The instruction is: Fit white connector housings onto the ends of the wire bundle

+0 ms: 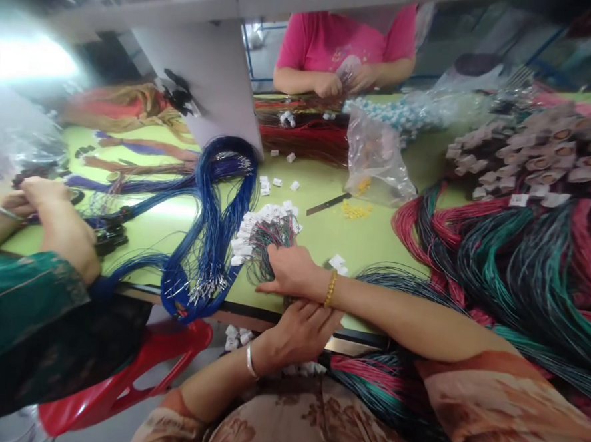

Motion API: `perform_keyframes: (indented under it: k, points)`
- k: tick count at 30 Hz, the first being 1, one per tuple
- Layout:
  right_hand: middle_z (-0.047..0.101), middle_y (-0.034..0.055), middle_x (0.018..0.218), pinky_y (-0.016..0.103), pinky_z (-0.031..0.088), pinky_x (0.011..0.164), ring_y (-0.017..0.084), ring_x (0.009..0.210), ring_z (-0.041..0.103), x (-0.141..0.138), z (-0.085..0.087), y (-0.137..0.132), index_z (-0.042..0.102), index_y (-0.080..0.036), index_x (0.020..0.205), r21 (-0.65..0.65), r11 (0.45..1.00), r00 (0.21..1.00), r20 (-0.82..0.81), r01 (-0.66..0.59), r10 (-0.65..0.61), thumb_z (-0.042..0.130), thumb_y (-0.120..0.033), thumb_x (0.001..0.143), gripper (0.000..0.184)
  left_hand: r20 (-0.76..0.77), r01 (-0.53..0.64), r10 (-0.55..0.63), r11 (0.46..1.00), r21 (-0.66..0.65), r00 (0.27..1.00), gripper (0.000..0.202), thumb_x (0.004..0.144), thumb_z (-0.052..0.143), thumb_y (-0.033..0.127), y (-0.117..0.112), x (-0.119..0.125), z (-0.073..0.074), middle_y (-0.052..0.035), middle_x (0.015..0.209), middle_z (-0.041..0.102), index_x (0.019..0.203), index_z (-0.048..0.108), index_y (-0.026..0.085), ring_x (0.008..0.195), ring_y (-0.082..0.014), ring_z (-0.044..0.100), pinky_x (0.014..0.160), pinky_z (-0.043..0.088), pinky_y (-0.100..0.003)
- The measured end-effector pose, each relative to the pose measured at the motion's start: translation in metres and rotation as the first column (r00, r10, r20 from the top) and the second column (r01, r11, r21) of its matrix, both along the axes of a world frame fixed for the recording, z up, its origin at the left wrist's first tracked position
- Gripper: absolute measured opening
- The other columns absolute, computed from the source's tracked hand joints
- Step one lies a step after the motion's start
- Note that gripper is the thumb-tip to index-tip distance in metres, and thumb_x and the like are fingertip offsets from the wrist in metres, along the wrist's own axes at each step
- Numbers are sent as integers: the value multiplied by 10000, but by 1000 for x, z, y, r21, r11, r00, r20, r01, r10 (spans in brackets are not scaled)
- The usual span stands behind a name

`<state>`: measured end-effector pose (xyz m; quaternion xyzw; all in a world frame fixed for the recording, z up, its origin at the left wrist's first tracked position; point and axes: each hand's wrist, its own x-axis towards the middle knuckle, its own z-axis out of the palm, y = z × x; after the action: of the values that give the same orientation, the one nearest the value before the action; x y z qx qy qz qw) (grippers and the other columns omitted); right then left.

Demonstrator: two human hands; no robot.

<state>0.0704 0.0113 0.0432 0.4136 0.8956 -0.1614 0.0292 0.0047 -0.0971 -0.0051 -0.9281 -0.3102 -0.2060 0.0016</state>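
My right hand (292,272) reaches left across the green table (369,239) and grips a small bundle of dark green and red cords (267,236) whose ends carry white tags. My left hand (301,331) sits just below it at the table's front edge, fingers curled under the right wrist; what it holds is hidden. A few loose white tags (337,261) lie beside my right hand, and more lie in my lap (233,337).
A thick loop of blue cords (214,243) hangs over the front edge at left. Piles of red, green and black cords (513,261) fill the right. A person in green works at left (49,226), another in pink opposite (346,44). A plastic bag (376,162) and a red chair (130,377) are nearby.
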Motion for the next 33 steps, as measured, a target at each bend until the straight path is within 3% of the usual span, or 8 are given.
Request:
perform_keyframes:
  k: [4, 7, 11, 16, 19, 24, 29, 33]
  points:
    - [751, 165, 929, 317, 415, 639, 277, 798, 710, 3, -14, -6, 602, -122, 1090, 20, 999, 999, -23, 47, -47, 503, -372, 977, 291, 544, -54, 0, 995, 83, 839, 303, 928, 569, 163, -25, -36, 2, -102, 976, 741, 1221, 630, 118, 1051, -219, 689, 957, 545, -327]
    - [747, 125, 916, 300, 364, 642, 228, 763, 673, 12, -18, -5, 610, -142, 1029, -4, 998, 990, -119, 70, -70, 442, -304, 999, 236, 741, -314, 590, 804, -504, 322, 364, 928, 614, 194, -24, -51, -6, -110, 1206, 690, 1291, 602, 209, 1140, -205, 665, 987, 530, -328]
    - [719, 95, 864, 292, 304, 637, 189, 722, 605, 16, -24, -6, 606, -150, 958, 11, 996, 972, -220, 93, -88, 431, -291, 1011, 231, 473, 223, 876, 481, -848, -91, 445, 772, 814, 379, 18, -51, -5, -95, 1209, 703, 1158, 666, 216, 1171, -225, 662, 1012, 512, -323]
    - [687, 91, 884, 290, 303, 643, 183, 718, 556, 21, -23, -9, 605, -150, 956, 30, 999, 968, -251, 17, -9, 479, -364, 1015, 255, 424, 367, 860, 507, -780, -286, 431, 589, 911, 431, 71, -41, 6, -20, 812, 702, 816, 679, 146, 767, -146, 665, 825, 541, -287]
    - [656, 97, 924, 296, 351, 674, 191, 755, 540, 36, -20, -7, 595, -153, 973, 52, 998, 929, -369, 32, -11, 518, -423, 998, 282, 509, 241, 813, 574, -783, -283, 424, 610, 899, 369, 78, -39, 7, -37, 897, 731, 904, 698, 140, 855, -169, 684, 894, 525, -306]
    - [594, 82, 935, 321, 431, 759, 193, 810, 526, 66, -23, -7, 570, -161, 967, -46, 987, 827, -541, 154, -155, 528, -361, 982, 204, 650, 1, 760, 650, -760, 3, 392, 697, 824, 277, 87, -40, 13, -80, 1096, 745, 1050, 713, 148, 1071, -228, 681, 1028, 478, -347]
    - [625, 93, 936, 344, 460, 826, 199, 864, 564, 76, -22, -4, 598, -147, 951, -163, 985, 848, -515, 49, -128, 504, -236, 957, 129, 645, 163, 762, 630, -759, 61, 408, 641, 846, 244, 112, -26, 26, -97, 1067, 758, 1009, 714, 126, 1012, -227, 701, 998, 505, -361]
    - [677, 93, 983, 332, 478, 794, 181, 829, 602, 79, -15, 23, 611, -138, 1045, -284, 923, 690, -614, 260, -383, 496, -280, 958, 202, 579, 275, 815, 552, -787, 18, 542, 496, 921, 212, 121, -25, 32, -82, 960, 769, 977, 693, 110, 856, -204, 712, 888, 554, -356]
